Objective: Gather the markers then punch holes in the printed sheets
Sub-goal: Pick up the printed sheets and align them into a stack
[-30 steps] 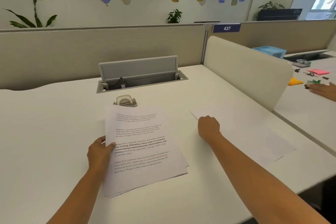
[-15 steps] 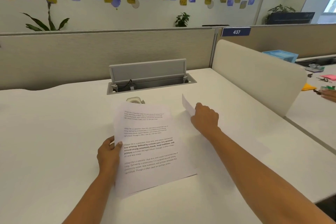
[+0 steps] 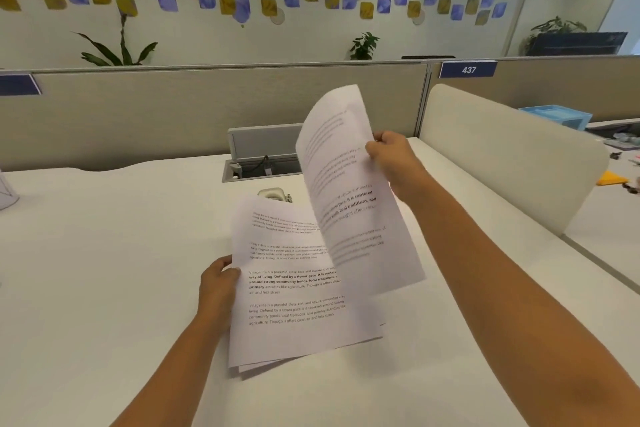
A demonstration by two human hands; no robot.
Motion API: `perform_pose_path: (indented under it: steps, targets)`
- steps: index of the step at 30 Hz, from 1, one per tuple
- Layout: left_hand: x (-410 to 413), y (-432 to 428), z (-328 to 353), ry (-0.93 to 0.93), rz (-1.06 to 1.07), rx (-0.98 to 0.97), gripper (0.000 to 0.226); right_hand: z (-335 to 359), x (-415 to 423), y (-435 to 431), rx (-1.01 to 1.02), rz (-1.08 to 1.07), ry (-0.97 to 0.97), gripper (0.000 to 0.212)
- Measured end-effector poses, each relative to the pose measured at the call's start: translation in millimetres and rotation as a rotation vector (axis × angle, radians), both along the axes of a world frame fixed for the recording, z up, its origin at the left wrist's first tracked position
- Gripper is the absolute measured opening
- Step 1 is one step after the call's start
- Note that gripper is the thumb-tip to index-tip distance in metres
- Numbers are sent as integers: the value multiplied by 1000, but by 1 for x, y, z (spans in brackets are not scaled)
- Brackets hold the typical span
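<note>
Fingers of the right hand (image 3: 391, 158) pinched on the right edge of a single white printed paper sheet (image 3: 349, 194), held raised and curling, its text blurred. Left hand (image 3: 218, 282) fingers closed on the left edge of a thin stack of white printed sheets (image 3: 294, 291), flat on the smooth white desk (image 3: 104, 253), lower corners fanned. Just beyond the stack's far edge: rounded grey metal hole punch (image 3: 275, 194), mostly hidden by paper.
</note>
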State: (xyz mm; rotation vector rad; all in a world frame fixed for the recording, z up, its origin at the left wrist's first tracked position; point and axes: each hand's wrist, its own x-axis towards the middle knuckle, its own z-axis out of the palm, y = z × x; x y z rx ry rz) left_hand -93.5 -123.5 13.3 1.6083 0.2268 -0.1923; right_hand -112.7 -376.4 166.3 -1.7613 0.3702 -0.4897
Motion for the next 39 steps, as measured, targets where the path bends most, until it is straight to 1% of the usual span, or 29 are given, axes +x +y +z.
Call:
perform_pose_path:
  steps: [2, 3, 5, 7, 9, 12, 14, 16, 19, 23, 28, 31, 34, 36, 37, 38, 39]
  targets:
    - [1, 2, 0, 3, -5, -8, 29, 5, 1, -6, 179, 46, -34, 27]
    - [1, 2, -1, 9, -6, -18, 27, 3, 3, -10, 233, 51, -33, 29]
    - [-1, 4, 1, 21, -21, -56, 25, -7, 6, -18, 290, 29, 2, 26]
    - [-3, 6, 1, 22, -47, -79, 26, -24, 8, -22, 316, 9, 54, 30]
    - [-5, 7, 1, 20, -68, -95, 28, -47, 8, -21, 259, -20, 125, 28]
    - [-3, 6, 1, 34, -40, -116, 24, -86, 10, -15, 110, -47, 276, 28]
    - [-3, 5, 1, 48, -33, -117, 23, -107, 10, -9, 44, -62, 360, 35]
    - [-1, 4, -1, 56, -32, -123, 23, -121, 10, -5, 13, -76, 397, 39]
    - [1, 3, -3, 60, -48, -110, 23, -131, 9, -1, -12, -122, 413, 42]
    - [-1, -1, -3, 61, -98, -96, 19, -140, 10, 4, 17, -124, 426, 44]
    - [-2, -1, -4, 25, -160, -17, 36, -148, 10, 8, 30, -74, 434, 45]
    - [-2, 2, 1, -24, -174, -22, 39, -148, 6, 5, 40, -47, 424, 42]
    - [-1, 6, 9, -90, -196, -57, 40, -149, 4, -2, 28, -47, 409, 50]
    - [0, 8, 16, -125, -200, -108, 41, -148, 3, -6, 96, -8, 387, 58]
    - [2, 8, 19, -142, -202, -137, 41, -147, 3, -7, 171, 36, 378, 61]
    - [3, 9, 22, -157, -206, -166, 41, -147, 3, -7, 259, 92, 361, 58]
    - [4, 9, 25, -170, -218, -195, 39, -143, 1, -5, 337, 159, 339, 52]
